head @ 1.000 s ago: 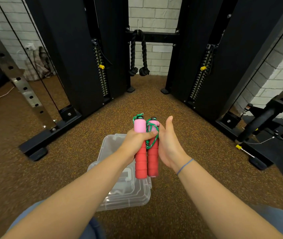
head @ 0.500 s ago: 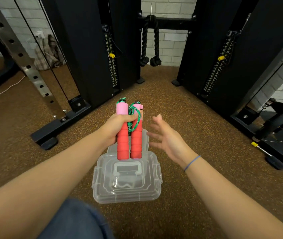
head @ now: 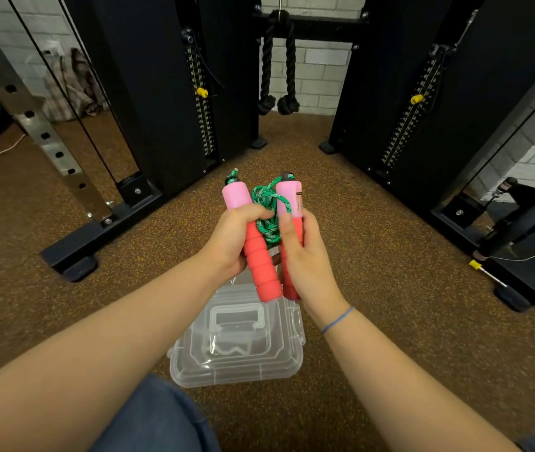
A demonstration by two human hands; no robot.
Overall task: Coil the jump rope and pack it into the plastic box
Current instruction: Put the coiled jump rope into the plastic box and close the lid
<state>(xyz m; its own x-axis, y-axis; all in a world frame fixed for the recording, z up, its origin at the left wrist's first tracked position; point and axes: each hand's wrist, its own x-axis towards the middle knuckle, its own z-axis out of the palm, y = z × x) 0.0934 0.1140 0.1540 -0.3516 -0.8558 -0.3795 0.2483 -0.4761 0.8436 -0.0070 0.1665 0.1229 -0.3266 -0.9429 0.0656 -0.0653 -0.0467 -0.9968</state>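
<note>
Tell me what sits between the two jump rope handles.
The bunched green rope fills the gap between the left handle and right handle, seen in the head view.

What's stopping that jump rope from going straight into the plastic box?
The box's clear lid is closed over the plastic box. The jump rope is held above it by both the left hand and the right hand, so no hand is free to open it.

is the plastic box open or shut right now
Shut. The clear lid lies flat across the plastic box on the floor, its handle folded down, while both hands hold the jump rope above it.
</note>
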